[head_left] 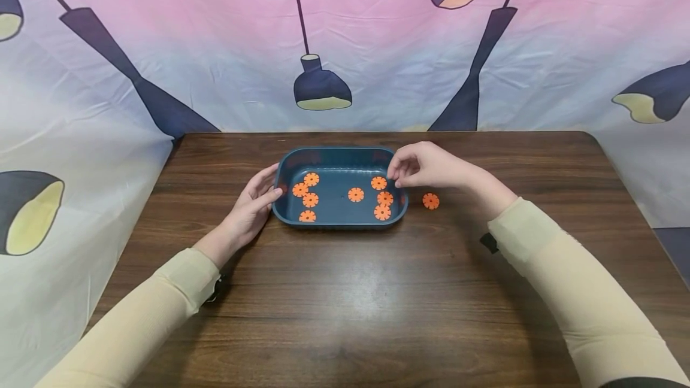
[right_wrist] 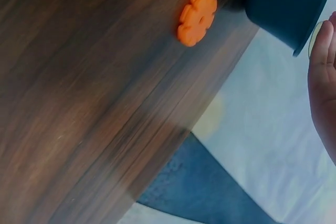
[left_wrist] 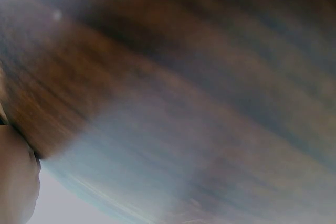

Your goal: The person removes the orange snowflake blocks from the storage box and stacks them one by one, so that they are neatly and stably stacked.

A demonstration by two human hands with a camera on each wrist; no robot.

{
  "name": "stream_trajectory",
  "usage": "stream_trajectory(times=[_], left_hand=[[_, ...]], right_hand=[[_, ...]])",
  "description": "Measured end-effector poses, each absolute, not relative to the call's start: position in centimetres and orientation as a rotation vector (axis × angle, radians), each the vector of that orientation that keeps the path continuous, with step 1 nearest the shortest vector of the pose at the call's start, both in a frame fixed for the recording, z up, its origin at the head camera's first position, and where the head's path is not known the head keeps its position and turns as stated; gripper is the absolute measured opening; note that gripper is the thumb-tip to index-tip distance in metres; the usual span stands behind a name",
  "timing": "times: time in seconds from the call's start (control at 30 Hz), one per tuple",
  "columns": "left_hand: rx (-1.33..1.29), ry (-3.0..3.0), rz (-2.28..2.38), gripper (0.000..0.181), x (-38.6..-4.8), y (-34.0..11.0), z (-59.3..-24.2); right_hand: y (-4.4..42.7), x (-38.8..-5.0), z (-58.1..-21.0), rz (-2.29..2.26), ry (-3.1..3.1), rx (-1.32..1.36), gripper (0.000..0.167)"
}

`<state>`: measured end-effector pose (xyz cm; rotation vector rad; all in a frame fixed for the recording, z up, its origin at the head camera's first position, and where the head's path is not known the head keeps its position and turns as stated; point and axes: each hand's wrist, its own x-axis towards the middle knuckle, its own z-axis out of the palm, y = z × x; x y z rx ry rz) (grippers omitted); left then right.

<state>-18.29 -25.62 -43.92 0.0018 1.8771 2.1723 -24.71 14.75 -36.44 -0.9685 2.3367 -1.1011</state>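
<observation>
A dark blue, rounded rectangular tray [head_left: 339, 225] rests on the table with several orange notched discs [head_left: 356, 194] lying flat inside. My left hand [head_left: 248, 208] grips the tray's left end, its thumb on the rim and the other fingers along the outer side. Over the tray's right rim hovers my right hand [head_left: 423, 165], fingers loosely bent, nothing visible between them. Another orange notched disc [head_left: 430, 201] lies on the tabletop just right of the tray, below that hand. In the right wrist view this disc [right_wrist: 197, 18] sits near the tray's outer wall [right_wrist: 286, 3].
The brown wood-grain table [head_left: 366, 304] extends around the tray on all sides. Behind its far edge hangs a pink and pale blue cloth [head_left: 242, 70] printed with dark lamps. The left wrist view is mostly blurred tabletop.
</observation>
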Motion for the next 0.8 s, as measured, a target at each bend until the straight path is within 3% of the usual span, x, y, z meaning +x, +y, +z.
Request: stream_trajectory(times=[0.47, 0.8], left_hand=[[-0.004, 1.883, 2.167, 0.053, -18.2, -25.4, -44.0], [0.003, 1.890, 2.161, 0.053, -18.2, -25.3, -44.1]], right_hand=[[11.2, -25.0, -36.3, -0.839, 2.178, -1.049, 0.025], [9.6, -24.5, -36.7, -0.580, 2.201, -1.171, 0.022]])
